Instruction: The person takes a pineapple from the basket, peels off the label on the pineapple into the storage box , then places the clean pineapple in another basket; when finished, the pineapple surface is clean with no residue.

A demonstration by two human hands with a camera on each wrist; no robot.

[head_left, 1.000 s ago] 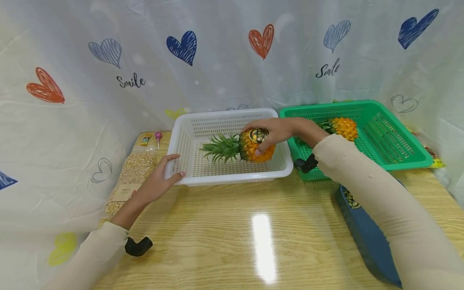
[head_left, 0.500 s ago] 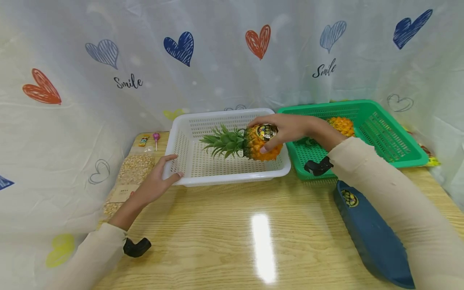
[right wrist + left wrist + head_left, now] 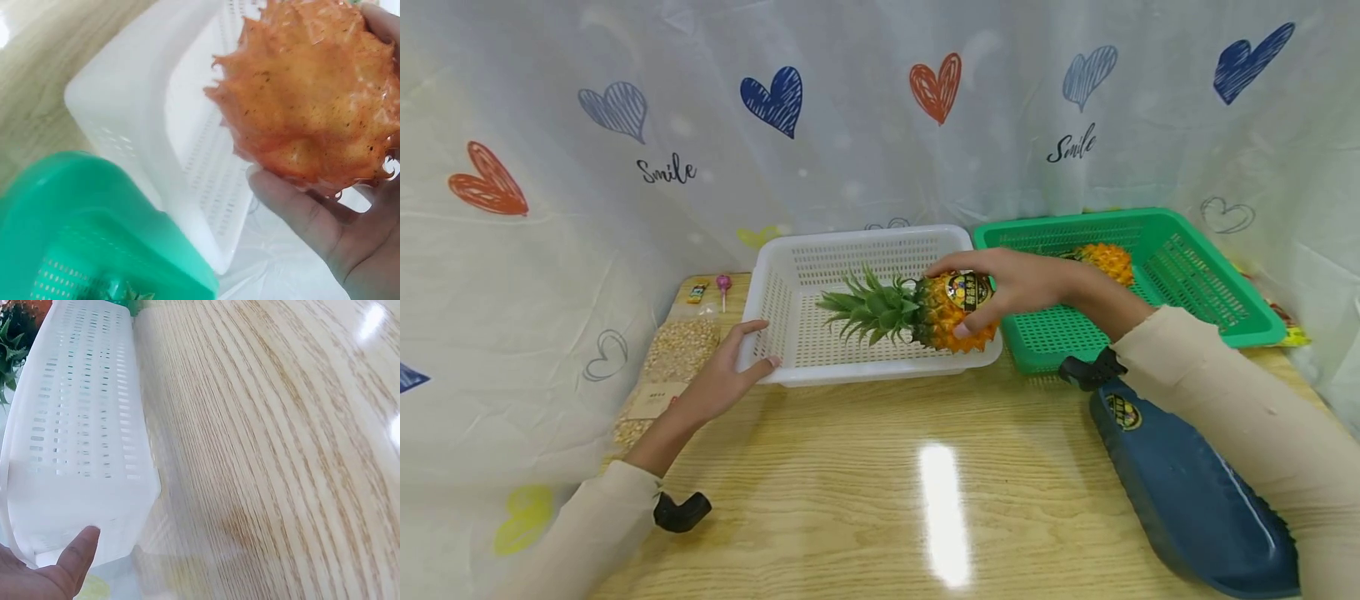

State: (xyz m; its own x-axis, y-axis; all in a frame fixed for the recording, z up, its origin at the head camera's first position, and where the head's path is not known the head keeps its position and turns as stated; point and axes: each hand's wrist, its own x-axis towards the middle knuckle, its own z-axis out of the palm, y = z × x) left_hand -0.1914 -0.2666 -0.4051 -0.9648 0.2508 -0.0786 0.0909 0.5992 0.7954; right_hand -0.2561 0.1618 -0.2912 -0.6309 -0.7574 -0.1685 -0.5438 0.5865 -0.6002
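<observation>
My right hand [image 3: 1018, 283] grips a pineapple [image 3: 951, 312] over the right end of the white basket [image 3: 865, 369], its green leaves pointing left. In the right wrist view the fingers and thumb of that hand [image 3: 337, 231] curl round the spiky orange fruit [image 3: 306, 94]. My left hand [image 3: 722, 375] holds the left end of the white basket, fingers over the rim and thumb at the near corner. The left wrist view shows the thumb of this hand [image 3: 62, 569] against the basket's outer wall [image 3: 81, 500].
A green basket [image 3: 1052, 354] with another pineapple [image 3: 1105, 260] stands at the right, beside the white one. Nearer lies a dark blue tray [image 3: 1195, 492] with a round sticker. At the left are a bag of corn kernels [image 3: 681, 350], a lollipop [image 3: 723, 283] and a small packet [image 3: 697, 292].
My right hand has moved to the right with the pineapple, from inside the white basket to above its right end. The left hand stays on the basket's end. More of the blue tray shows.
</observation>
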